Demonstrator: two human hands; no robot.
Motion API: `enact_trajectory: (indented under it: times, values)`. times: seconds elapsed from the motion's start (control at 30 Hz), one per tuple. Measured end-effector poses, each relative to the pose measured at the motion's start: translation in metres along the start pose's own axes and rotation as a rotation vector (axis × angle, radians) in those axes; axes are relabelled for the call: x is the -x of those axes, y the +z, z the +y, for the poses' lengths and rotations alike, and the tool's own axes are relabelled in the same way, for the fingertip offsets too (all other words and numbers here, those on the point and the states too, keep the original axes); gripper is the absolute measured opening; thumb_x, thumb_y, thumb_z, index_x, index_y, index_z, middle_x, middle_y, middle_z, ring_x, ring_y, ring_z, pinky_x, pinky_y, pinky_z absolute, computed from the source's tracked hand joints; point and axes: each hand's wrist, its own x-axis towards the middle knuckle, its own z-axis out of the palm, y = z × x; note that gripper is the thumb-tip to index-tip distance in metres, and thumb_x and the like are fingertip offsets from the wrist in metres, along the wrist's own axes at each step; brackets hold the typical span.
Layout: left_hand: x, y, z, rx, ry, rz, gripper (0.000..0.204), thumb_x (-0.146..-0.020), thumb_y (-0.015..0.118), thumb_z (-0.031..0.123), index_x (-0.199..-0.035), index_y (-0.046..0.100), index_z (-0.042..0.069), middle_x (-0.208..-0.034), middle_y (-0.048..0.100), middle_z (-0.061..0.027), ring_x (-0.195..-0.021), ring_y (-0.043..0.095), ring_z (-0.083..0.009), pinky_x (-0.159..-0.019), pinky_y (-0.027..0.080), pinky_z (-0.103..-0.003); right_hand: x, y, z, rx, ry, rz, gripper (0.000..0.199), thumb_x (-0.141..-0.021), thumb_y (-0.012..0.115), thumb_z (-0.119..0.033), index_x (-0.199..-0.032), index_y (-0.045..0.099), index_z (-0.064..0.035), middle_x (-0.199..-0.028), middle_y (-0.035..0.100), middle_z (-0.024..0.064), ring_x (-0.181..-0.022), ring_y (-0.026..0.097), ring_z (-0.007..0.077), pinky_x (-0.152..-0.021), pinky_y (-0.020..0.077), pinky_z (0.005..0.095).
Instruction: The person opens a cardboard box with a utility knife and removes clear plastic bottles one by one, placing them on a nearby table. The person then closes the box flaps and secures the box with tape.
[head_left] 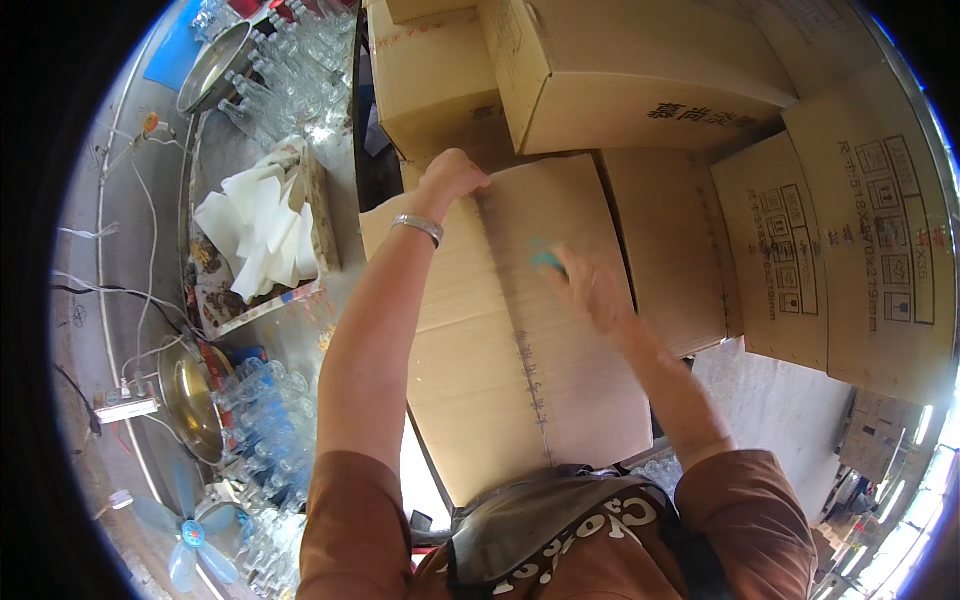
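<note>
A large flat cardboard sheet (480, 370) lies right in front of me, with a dark lengthwise crease and a cross fold. My left hand (455, 178) is closed at its far edge, fingers bent over the cardboard. Over the right half of the sheet is my right hand (597, 288), smeared by motion. Between its thumb and fingers a small teal object (547, 257) shows; its kind is too blurred to tell. Whether that object touches the cardboard I cannot tell.
Closed cardboard cartons (640, 90) are stacked beyond the sheet, and more cartons (775, 250) stand at right. Clear glass bottles (300, 60) and a tray (325, 215) holding white paper pieces are at left. A blue-bladed fan (193, 533) and loose cables sit lower left.
</note>
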Motion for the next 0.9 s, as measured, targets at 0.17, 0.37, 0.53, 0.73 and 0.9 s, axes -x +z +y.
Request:
enact_trajectory:
  times: [0.17,0.37,0.53,0.73,0.9]
  values:
    - [0.006,-0.002,-0.013,0.081,0.195,0.044,0.021,-0.072,0.074,0.022,-0.083,0.076,0.004,-0.079,0.072,-0.0087,-0.074,0.067,-0.019,-0.071,0.052,-0.033,0.047,0.082,0.056,-0.272,0.077,0.28,0.023,-0.097,0.058,-0.023,-0.11,0.058,-0.0046,-0.072,0.062,0.012,-0.062,0.063,0.0216,-0.058,0.0492,0.0343]
    - [-0.018,-0.013,-0.023,0.239,0.04,-0.18,0.016,-0.081,0.073,0.016,-0.085,0.075,0.0,-0.075,0.071,-0.0076,-0.071,0.065,-0.0128,-0.065,0.051,-0.027,0.038,0.072,0.051,-0.424,0.204,0.164,0.028,-0.098,0.057,-0.028,-0.113,0.06,-0.0047,-0.075,0.066,0.0081,-0.057,0.059,0.0112,-0.053,0.0463,0.0275]
    - [-0.016,0.005,-0.007,0.121,-0.102,0.087,0.017,-0.083,0.071,0.018,-0.086,0.075,0.001,-0.073,0.071,-0.0075,-0.063,0.065,-0.0126,-0.056,0.05,-0.03,0.036,0.064,0.045,-0.516,0.274,0.11,0.027,-0.099,0.057,-0.028,-0.112,0.061,-0.0043,-0.076,0.066,0.0047,-0.056,0.056,0.0071,-0.051,0.0452,0.0249]
    - [0.029,-0.005,0.006,0.528,0.117,0.255,0.021,-0.083,0.068,0.021,-0.091,0.073,0.002,-0.073,0.07,-0.0036,-0.061,0.062,-0.0109,-0.054,0.048,-0.026,0.04,0.049,0.033,-0.723,0.318,0.151,0.026,-0.099,0.057,-0.026,-0.11,0.061,-0.0021,-0.072,0.063,0.0033,-0.053,0.05,0.006,-0.048,0.042,0.0245]
    - [0.032,-0.002,0.01,0.308,0.156,0.242,0.026,-0.087,0.068,0.025,-0.099,0.071,0.003,-0.079,0.07,-0.0033,-0.066,0.061,-0.0126,-0.061,0.048,-0.029,0.04,0.049,0.04,-0.802,0.379,0.108,0.026,-0.099,0.057,-0.025,-0.107,0.061,-0.0011,-0.069,0.059,0.0019,-0.053,0.048,0.0057,-0.047,0.0394,0.0247]
